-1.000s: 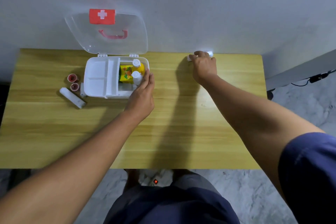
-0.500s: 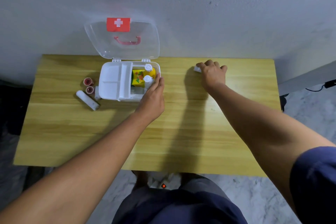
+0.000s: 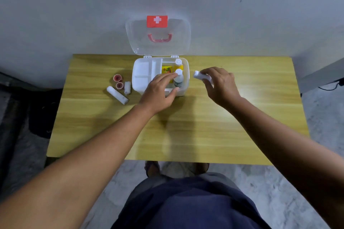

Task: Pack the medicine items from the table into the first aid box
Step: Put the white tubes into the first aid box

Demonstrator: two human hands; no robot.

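The white first aid box [image 3: 141, 78] stands open at the table's back, its clear lid [image 3: 158, 37] leaning on the wall. Inside are a yellow packet [image 3: 166, 69] and two white-capped bottles [image 3: 178, 78]. My left hand [image 3: 160, 91] rests over the box's front right part, fingers spread beside the nearer bottle. My right hand [image 3: 219, 83] holds a small white item [image 3: 200, 76] just right of the box, above the table. Left of the box lie two red-cored tape rolls [image 3: 117, 81], a short gauze roll [image 3: 127, 87] and a longer white roll [image 3: 117, 95].
The wooden table [image 3: 186, 126] is bare in front and to the right. A grey wall stands directly behind the box. The floor and my legs show below the table's front edge.
My right hand has lifted the white item from the table's back edge and carried it left toward the box. My left hand has shifted further over the box. The view has panned left.
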